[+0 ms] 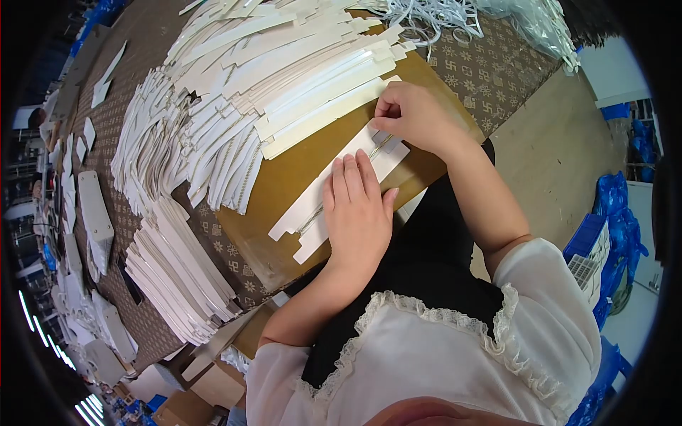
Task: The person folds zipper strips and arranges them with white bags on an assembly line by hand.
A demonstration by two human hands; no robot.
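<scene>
A cream strip with a metal zipper along its middle lies slantwise on the brown board. My left hand rests flat on it, fingers stretched out over the zipper. At the strip's upper right end, my right hand has thumb and index finger pinched together on the end of the strip. Just beyond, rows of cream pieces overlap on the board. More white strips with zippers lie to their left.
A stack of cream strips stands at the left on the patterned cloth. White bag-like pieces lie farther left. White cords and a plastic bag are at the top. A blue crate stands at the right.
</scene>
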